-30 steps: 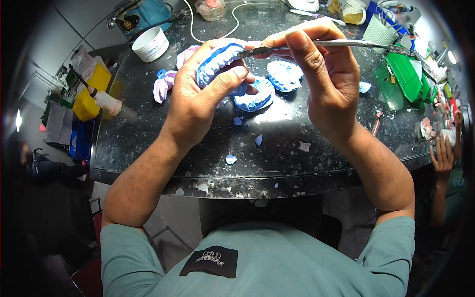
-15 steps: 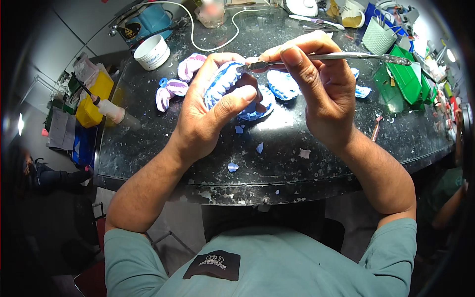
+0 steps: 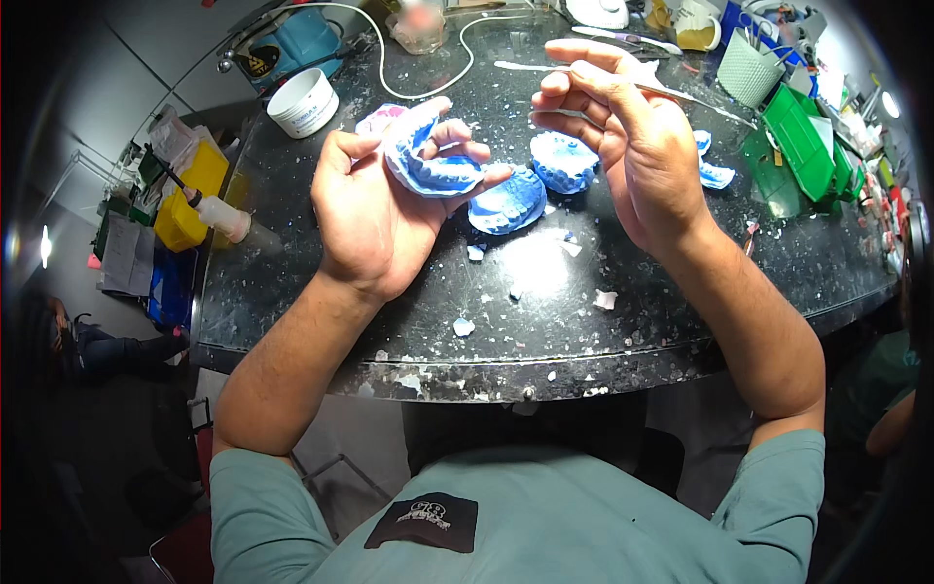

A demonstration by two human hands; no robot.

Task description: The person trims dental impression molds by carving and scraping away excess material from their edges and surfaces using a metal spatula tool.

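Observation:
A blue horseshoe-shaped dental impression [image 3: 413, 161] rests in the fingers of my left hand [image 3: 365, 234], which is turned palm up with the thumb at its left edge. My right hand [image 3: 647, 165], raised to the right of it, holds a thin metal dental spatula [image 3: 705, 101] between thumb and fingers, its flat tip pointing left and apart from the impression. On the bench between the hands lie a rounded blue impression piece [image 3: 508, 202] and another blue piece with a bumpy rim [image 3: 564, 162]. A pink piece [image 3: 379, 119] shows partly behind my left hand.
Small chips [image 3: 463, 328] are scattered over the black bench [image 3: 418, 311]. A white tub [image 3: 304, 103] stands back left, with a bottle [image 3: 224, 219] and yellow bin [image 3: 199, 185] at the left edge. Right are a green tray [image 3: 798, 131], blue fragments [image 3: 716, 176] and a tool cup [image 3: 749, 70].
My left hand has turned palm up, tipping the impression over. My right hand has drawn the spatula away, up and to the right, and the tool has swung round in its fingers.

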